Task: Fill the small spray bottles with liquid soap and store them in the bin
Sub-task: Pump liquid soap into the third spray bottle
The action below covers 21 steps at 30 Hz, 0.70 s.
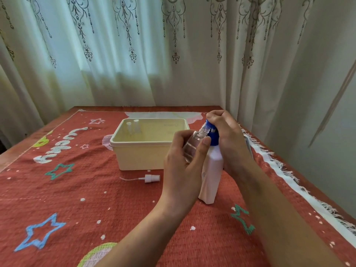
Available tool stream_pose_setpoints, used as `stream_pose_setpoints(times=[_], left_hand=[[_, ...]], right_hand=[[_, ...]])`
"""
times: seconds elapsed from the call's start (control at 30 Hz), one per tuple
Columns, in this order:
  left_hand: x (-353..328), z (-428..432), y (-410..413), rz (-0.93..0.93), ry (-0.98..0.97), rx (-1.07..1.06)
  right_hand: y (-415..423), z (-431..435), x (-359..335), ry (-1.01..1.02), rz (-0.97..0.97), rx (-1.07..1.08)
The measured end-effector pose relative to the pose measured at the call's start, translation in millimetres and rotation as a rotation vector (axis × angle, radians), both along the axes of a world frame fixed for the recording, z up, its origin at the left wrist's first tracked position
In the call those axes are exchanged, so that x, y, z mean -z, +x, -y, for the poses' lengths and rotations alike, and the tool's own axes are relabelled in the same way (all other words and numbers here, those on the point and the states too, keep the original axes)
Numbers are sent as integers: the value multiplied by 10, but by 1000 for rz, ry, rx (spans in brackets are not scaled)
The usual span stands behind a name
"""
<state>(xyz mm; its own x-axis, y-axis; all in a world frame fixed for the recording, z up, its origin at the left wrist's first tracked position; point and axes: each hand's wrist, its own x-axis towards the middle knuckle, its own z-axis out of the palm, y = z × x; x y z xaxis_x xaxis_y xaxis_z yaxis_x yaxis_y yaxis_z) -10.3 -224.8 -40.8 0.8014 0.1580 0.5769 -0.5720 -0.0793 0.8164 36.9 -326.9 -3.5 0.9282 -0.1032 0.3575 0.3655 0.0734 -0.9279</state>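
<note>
Reference landmark: the bin (138, 151), a cream-coloured, open-topped box standing on the red patterned cloth (77, 189).

1. Soap bottle (211, 170). White body, upright on the cloth, just beside the bin's near right corner. Its blue pump head (212, 137) sits level with the bin's right rim, with the spout facing toward the bin.

2. Right hand (227, 132). Positioned over the pump head, to the right of the bin. The fingers are curled down over the top of the pump head and grip it. The wrist runs down behind the white body.

3. Small spray bottle (192, 145). Clear, uncapped, held in the air in front of the bin's right wall. It is tilted, with its open threaded neck raised toward the pump spout and touching or nearly touching it. The liquid level inside cannot be told.

4. Left hand (183, 166). Wrapped around the small spray bottle, with the thumb on the near side and the fingers behind. The grip is closed on the bottle body.

5. Spray cap (152, 178). White, with its thin dip tube attached, lying flat on the cloth just in front of the bin's near wall. The tube points left.

6. Stored bottles (133, 127). Two small capped bottles stand upright, side by side, inside the bin at its far left corner.

7. Curtain (134, 54). Pale, with a dark hanging pattern, behind the bin beyond the far edge of the cloth.
</note>
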Motion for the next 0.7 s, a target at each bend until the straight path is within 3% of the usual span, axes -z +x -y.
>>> stream_pose_setpoints(times=[0.7], left_hand=[[6,-4,33,-14,-6,0]], right_hand=[[-24,-14,2,26,10,-24]])
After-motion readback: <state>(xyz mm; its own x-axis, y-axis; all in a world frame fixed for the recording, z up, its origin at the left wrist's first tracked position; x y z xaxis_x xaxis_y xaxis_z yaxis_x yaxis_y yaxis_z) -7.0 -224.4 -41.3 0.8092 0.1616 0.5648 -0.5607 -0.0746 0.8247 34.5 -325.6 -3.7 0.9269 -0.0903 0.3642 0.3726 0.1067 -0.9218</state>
